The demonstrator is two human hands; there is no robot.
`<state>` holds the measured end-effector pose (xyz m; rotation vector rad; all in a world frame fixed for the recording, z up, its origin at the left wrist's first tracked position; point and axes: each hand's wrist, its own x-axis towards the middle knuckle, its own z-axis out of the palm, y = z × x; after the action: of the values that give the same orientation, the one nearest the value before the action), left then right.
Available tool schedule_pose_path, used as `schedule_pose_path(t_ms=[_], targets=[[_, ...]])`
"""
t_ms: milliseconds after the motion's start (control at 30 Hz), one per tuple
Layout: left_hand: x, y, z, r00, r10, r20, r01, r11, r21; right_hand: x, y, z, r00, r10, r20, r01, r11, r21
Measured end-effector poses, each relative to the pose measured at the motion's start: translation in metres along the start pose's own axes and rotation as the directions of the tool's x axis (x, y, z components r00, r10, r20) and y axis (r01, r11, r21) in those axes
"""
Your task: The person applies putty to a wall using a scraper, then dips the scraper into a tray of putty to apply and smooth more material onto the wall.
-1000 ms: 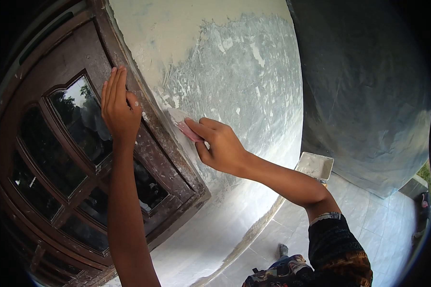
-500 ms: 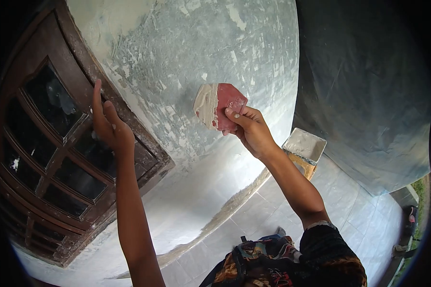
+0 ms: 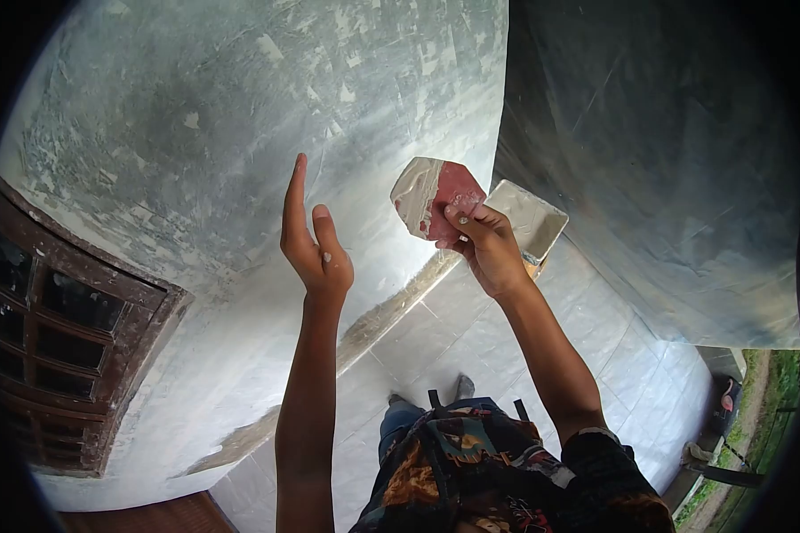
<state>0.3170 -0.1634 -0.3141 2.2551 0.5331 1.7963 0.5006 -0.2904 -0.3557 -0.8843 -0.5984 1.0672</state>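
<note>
In my right hand (image 3: 493, 253) is a flat red putty scraper (image 3: 456, 191), pinched between thumb and fingers. Thick off-white putty (image 3: 415, 191) coats its far left half. My left hand (image 3: 316, 244) is raised with the thumb apart from the stretched fingers, and it holds nothing. White specks dot the thumb area. Behind both hands rises a grey wall (image 3: 196, 133) with patchy white smears; neither hand appears to touch it. Just beyond my right hand stands an open rectangular container (image 3: 556, 233) with pale putty inside.
A brown wooden window frame (image 3: 142, 342) with dark panes is at the left. Grey tiles (image 3: 400, 333) cover the floor around my feet. A dark sheet-like surface (image 3: 658, 178) fills the right side. Grass (image 3: 756, 417) shows at the lower right.
My view has turned rightward, so the window sits farther left and lower. My left hand now appears nearer the scraper. The scraper stays in my right hand.
</note>
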Motion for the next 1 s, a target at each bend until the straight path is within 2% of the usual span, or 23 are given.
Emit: schedule_pose_path(t_ms=[333, 400, 533, 700, 900, 1000], targets=[[-0.044, -0.015, 0.118, 0.955, -0.157, 0.253, 0.186, 0.978, -0.095, 0.025, 0.032, -0.107, 0.976, 0.055, -0.211, -0.038, 0.996, 0.084], [-0.046, -0.025, 0.146, 0.944, -0.164, 0.287, 0.202, 0.973, -0.109, 0.034, 0.030, -0.119, 0.952, 0.076, -0.298, -0.069, 0.997, 0.035], [-0.049, -0.056, 0.201, 0.916, -0.188, 0.354, 0.241, 0.964, -0.112, 0.067, 0.037, -0.151, 0.935, 0.064, -0.349, -0.033, 0.995, 0.095], [-0.051, -0.093, 0.256, 0.854, -0.224, 0.470, 0.311, 0.943, -0.117, 0.114, 0.048, -0.206, 0.914, 0.050, -0.403, -0.026, 0.997, 0.066], [-0.084, -0.133, 0.324, 0.744, -0.228, 0.628, 0.373, 0.922, -0.108, 0.153, 0.074, -0.289, 0.805, 0.065, -0.589, -0.020, 0.996, 0.081], [-0.109, -0.142, 0.361, 0.669, -0.313, 0.675, 0.497, 0.863, -0.093, 0.168, 0.087, -0.331, 0.717, 0.145, -0.682, -0.073, 0.988, 0.134]])
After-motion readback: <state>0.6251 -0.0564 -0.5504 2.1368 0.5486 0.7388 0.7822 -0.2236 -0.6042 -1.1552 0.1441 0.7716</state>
